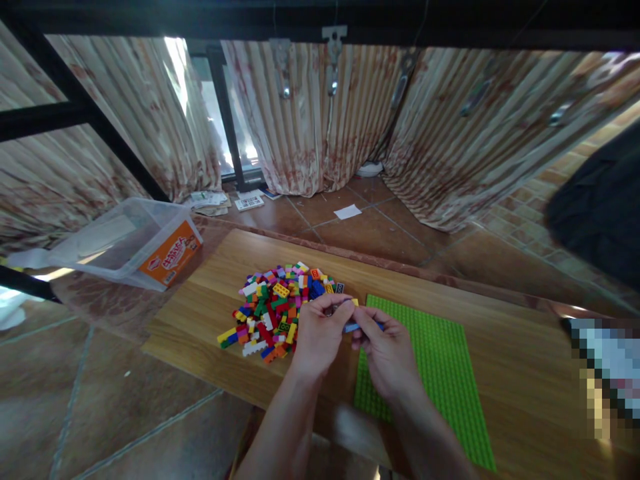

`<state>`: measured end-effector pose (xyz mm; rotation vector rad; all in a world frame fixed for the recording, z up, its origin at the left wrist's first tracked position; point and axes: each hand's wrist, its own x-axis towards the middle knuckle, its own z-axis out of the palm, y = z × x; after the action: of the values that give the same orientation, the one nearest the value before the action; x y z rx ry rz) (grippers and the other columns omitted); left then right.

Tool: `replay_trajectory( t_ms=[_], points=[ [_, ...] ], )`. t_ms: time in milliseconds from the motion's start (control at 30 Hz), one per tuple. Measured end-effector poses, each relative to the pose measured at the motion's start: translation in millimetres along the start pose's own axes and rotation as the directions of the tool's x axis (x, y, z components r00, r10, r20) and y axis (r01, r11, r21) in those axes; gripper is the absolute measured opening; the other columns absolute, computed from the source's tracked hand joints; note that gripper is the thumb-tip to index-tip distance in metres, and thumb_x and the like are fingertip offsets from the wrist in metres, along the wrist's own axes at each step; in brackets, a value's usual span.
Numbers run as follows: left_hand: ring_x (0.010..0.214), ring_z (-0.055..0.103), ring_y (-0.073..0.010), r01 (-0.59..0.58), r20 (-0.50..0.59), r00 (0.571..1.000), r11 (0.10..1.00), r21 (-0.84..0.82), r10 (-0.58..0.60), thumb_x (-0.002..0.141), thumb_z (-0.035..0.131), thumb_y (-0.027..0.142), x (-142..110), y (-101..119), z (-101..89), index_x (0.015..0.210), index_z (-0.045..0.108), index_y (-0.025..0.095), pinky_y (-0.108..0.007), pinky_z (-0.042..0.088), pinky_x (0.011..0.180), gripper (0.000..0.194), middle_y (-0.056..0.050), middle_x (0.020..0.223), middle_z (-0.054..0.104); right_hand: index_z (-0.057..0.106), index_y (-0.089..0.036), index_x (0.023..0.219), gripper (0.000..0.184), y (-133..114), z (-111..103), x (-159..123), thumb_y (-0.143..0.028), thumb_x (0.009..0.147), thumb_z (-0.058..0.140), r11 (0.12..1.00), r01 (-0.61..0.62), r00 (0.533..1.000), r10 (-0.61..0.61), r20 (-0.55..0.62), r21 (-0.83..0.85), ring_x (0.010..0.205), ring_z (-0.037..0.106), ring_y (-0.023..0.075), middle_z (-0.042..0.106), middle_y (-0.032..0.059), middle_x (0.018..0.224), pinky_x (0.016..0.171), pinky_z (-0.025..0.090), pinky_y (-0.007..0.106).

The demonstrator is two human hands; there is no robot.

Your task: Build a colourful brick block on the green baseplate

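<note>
My left hand (320,333) and my right hand (390,350) meet above the table, their fingertips pinched together on small toy bricks. Between them a blue brick (352,327) shows, and a bit of a yellow brick (355,303) peeks out at the fingertips. Fingers cover most of both pieces, so how they join is hidden. Beside my left hand lies a loose pile of coloured toy bricks (273,310). Under and beyond my right hand a green studded baseplate (440,353) lies flat.
A wooden table (195,307) carries everything. Left of it stands a clear plastic bin (120,233) with an orange label. A blurred-out screen-like object (610,367) sits at the right edge. Curtains (310,120) hang behind, with papers (347,211) on the tiled floor.
</note>
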<state>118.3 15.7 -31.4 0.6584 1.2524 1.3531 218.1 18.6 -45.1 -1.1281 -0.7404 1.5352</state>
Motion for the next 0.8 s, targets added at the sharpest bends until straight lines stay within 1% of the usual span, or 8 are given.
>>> replay_trajectory(
  t_ms=[133,233,333,433,500,600,700,800],
  points=[
    [0.059,0.056,-0.0103,-0.056,0.025,0.998,0.992,0.111,0.053,0.073,0.069,0.029,4,2,-8.6,0.081,0.073,0.013,-0.021,0.044,0.055,0.018,-0.002,0.069,0.067,0.072,-0.017,0.071,0.03,-5,-7,4,-0.043,0.06,0.083,0.995,-0.074,0.992,0.081,0.101,-0.072,0.046,0.046,0.0079,0.058,-0.0025,0.053,0.042,0.038,0.02],
    [0.059,0.056,-0.0108,-0.09,-0.014,0.995,0.965,0.247,0.097,0.075,0.066,0.027,9,6,-20.5,0.08,0.072,0.014,-0.021,0.044,0.055,0.015,-0.001,0.067,0.067,0.072,-0.017,0.075,0.031,0,-10,8,-0.048,0.068,0.076,0.949,0.011,0.993,0.027,0.117,-0.314,0.045,0.049,0.0104,0.059,-0.0013,0.054,0.043,0.04,0.023],
    [0.06,0.057,-0.0115,-0.116,-0.089,0.982,0.897,0.426,0.169,0.076,0.062,0.022,13,12,-34.4,0.082,0.072,0.016,-0.021,0.045,0.056,0.014,0.0,0.067,0.066,0.072,-0.018,0.081,0.03,7,-10,9,-0.048,0.077,0.067,0.783,0.178,0.984,-0.142,0.107,-0.596,0.053,0.056,0.0147,0.068,0.0033,0.069,0.05,0.044,0.027],
    [0.072,0.062,-0.0136,-0.135,-0.099,0.962,0.757,0.64,0.256,0.077,0.058,0.014,16,15,-44.7,0.084,0.073,0.017,-0.024,0.049,0.068,0.017,-0.001,0.079,0.07,0.073,-0.019,0.084,0.025,13,-9,10,-0.041,0.082,0.061,0.564,0.317,0.941,-0.288,0.178,-0.762,0.073,0.064,0.0202,0.071,0.0062,0.084,0.069,0.048,0.033],
    [0.081,0.064,-0.0154,-0.129,-0.079,0.955,0.639,0.759,0.286,0.077,0.058,0.01,16,15,-47.9,0.085,0.073,0.017,-0.027,0.05,0.079,0.018,-0.004,0.088,0.071,0.073,-0.018,0.087,0.024,16,-8,10,-0.036,0.083,0.058,0.474,0.362,0.921,-0.316,0.228,-0.803,0.08,0.065,0.0222,0.071,0.0071,0.086,0.076,0.047,0.035],
    [0.09,0.065,-0.0183,-0.119,-0.056,0.951,0.527,0.842,0.305,0.079,0.057,0.01,15,14,-48.0,0.087,0.073,0.015,-0.032,0.049,0.089,0.018,-0.008,0.097,0.071,0.073,-0.017,0.094,0.025,20,-7,9,-0.033,0.084,0.056,0.423,0.397,0.907,-0.316,0.278,-0.815,0.084,0.066,0.023,0.071,0.0092,0.092,0.078,0.048,0.036],
    [0.095,0.065,-0.0197,-0.13,-0.038,0.945,0.48,0.867,0.325,0.081,0.055,0.011,14,14,-46.3,0.086,0.072,0.014,-0.033,0.048,0.092,0.019,-0.01,0.1,0.071,0.072,-0.016,0.099,0.027,23,-6,9,-0.031,0.084,0.056,0.416,0.428,0.896,-0.315,0.315,-0.802,0.086,0.066,0.0228,0.071,0.0097,0.095,0.08,0.049,0.036],
    [0.095,0.065,-0.0194,-0.16,-0.015,0.938,0.472,0.867,0.347,0.083,0.051,0.009,14,14,-46.5,0.084,0.072,0.015,-0.032,0.049,0.092,0.022,-0.009,0.1,0.071,0.071,-0.016,0.103,0.028,24,-6,9,-0.03,0.083,0.058,0.419,0.448,0.886,-0.324,0.331,-0.79,0.087,0.066,0.0224,0.07,0.0091,0.097,0.082,0.05,0.036]
  ],
)
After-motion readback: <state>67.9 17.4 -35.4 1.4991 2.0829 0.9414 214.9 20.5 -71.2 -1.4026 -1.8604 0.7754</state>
